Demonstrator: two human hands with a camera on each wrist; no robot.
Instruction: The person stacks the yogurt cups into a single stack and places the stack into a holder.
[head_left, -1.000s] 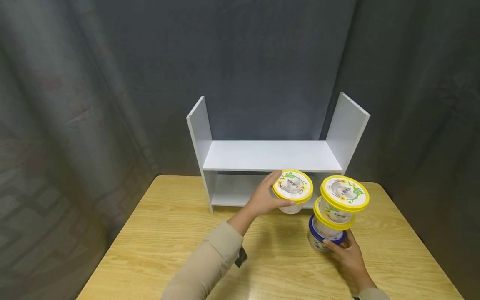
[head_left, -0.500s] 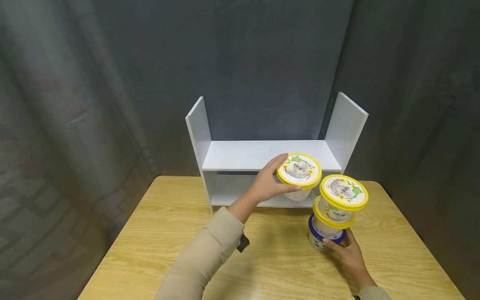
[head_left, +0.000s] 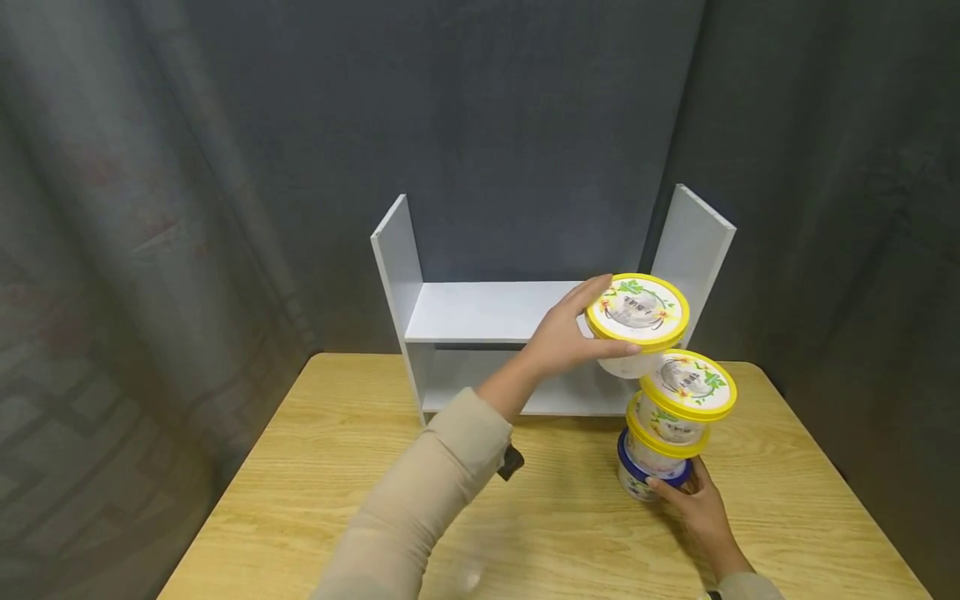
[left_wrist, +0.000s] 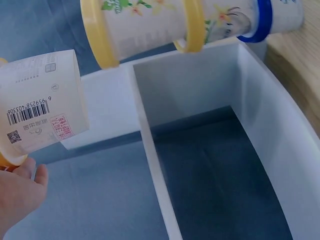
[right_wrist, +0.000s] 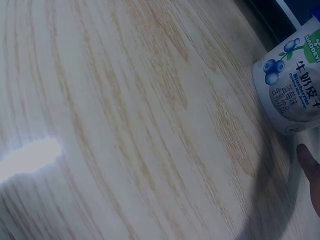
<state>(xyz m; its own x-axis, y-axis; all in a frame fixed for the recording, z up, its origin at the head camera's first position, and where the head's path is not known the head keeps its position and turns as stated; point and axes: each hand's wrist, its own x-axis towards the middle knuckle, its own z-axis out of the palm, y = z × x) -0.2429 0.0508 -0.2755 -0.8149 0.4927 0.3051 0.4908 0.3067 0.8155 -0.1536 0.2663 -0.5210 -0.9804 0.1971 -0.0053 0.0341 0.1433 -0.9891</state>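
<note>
My left hand point(head_left: 562, 342) holds a yellow-lidded paper tub point(head_left: 637, 312) by its lid rim, up in the air. This tub is just left of and above a stack, its base partly overlapping it in the head view. On top of the stack is another yellow-lidded tub point(head_left: 688, 385), resting on a second yellow-lidded tub point(head_left: 651, 460). At the bottom stands a blue-lidded tub point(head_left: 636, 485) on the table, printed with blueberries in the right wrist view. My right hand point(head_left: 703, 515) grips that bottom tub, thumb in front and fingers round its right side.
Behind the tubs stands a white two-tier shelf point(head_left: 480, 310) with upright side panels. The left wrist view shows its board edges point(left_wrist: 152, 160) near the held tub. The wooden table point(head_left: 315, 467) extends to both sides. Grey curtains point(head_left: 525, 125) hang behind.
My left hand has raised its yellow-lidded tub and moved it right, from in front of the lower shelf to beside the stack's top. The right hand and the stack stay put.
</note>
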